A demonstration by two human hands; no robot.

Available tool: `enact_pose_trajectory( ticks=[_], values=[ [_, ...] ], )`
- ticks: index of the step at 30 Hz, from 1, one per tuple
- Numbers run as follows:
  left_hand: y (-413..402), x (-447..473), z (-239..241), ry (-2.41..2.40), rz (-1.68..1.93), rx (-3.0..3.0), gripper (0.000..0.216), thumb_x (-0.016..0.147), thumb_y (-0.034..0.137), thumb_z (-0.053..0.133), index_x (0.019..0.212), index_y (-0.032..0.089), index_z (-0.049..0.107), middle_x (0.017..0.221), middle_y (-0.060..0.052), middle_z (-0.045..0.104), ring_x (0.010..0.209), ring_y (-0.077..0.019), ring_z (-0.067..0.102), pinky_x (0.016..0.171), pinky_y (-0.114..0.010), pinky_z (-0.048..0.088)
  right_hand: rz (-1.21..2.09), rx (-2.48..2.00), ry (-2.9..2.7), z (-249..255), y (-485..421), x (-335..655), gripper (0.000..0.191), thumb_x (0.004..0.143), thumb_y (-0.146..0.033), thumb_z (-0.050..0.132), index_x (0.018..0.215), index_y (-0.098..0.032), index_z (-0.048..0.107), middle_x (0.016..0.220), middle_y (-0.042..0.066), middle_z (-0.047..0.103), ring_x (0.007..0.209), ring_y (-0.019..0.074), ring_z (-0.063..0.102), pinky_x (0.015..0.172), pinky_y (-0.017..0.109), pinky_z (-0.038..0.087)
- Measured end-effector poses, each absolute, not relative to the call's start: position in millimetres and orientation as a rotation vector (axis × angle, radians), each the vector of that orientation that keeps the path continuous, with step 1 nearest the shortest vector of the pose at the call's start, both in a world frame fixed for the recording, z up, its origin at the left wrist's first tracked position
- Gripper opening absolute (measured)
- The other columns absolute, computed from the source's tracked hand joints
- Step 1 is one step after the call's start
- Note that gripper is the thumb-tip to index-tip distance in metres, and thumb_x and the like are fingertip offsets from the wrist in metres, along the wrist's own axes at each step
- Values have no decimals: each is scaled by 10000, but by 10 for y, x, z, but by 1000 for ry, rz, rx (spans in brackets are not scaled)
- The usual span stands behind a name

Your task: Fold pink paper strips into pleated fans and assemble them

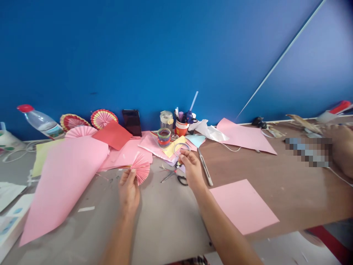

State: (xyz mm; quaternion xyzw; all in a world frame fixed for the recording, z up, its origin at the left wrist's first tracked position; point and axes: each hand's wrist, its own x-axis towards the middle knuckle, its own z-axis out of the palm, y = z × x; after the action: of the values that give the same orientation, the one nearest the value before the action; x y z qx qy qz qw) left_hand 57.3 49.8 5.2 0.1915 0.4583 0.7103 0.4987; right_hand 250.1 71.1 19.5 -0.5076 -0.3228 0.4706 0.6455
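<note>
A pleated pink paper fan (141,170) is pinched by its edge between the thumb and fingers of my left hand (129,187). The fan is partly spread into a half-round shape. My right hand (191,167) grips a thin, pale, see-through ring (175,148) that looks like a nearly used-up tape roll. Scissors (182,180) with black handles lie just below and left of my right hand, partly covered by it. To its right rests a grey utility knife (205,167). A square of pink paper (245,206) lies flat beside my right forearm.
Along the wall stand a plastic bottle (41,119), finished paper fans (104,118), a phone (131,123), a jar of colored bands (164,138) and a pen cup (181,129). A large pink sheet (66,176) curls at left. Another person's arm (340,147) reaches in at right.
</note>
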Motion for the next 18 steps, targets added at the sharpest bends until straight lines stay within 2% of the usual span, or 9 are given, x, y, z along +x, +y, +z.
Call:
enact_pose_trajectory(
  ticks=[9, 14, 18],
  values=[
    [550, 457, 43, 1197, 1928, 400, 255, 596, 289, 730, 720, 183, 535, 662, 58, 607, 614, -95, 560, 650, -244, 419, 942, -1252, -1020, 246, 792, 2573, 284, 743, -328, 580, 980, -175, 615, 919, 52, 638, 758, 157, 568, 702, 287, 454],
    [546, 447, 25, 1204, 1928, 367, 227, 625, 288, 723, 726, 187, 547, 675, 49, 607, 637, -102, 563, 672, -252, 421, 795, -1516, -1461, 295, 906, 2661, 179, 747, -261, 545, 859, -181, 659, 844, 39, 678, 763, 176, 599, 720, 295, 457],
    [529, 484, 30, 1251, 1840, 411, 209, 663, 327, 694, 745, 203, 547, 718, 29, 615, 675, -125, 578, 693, -273, 433, 615, -1697, -1716, 277, 962, 2787, 190, 768, -185, 495, 821, -210, 675, 866, 20, 698, 787, 168, 622, 720, 263, 447]
  ],
)
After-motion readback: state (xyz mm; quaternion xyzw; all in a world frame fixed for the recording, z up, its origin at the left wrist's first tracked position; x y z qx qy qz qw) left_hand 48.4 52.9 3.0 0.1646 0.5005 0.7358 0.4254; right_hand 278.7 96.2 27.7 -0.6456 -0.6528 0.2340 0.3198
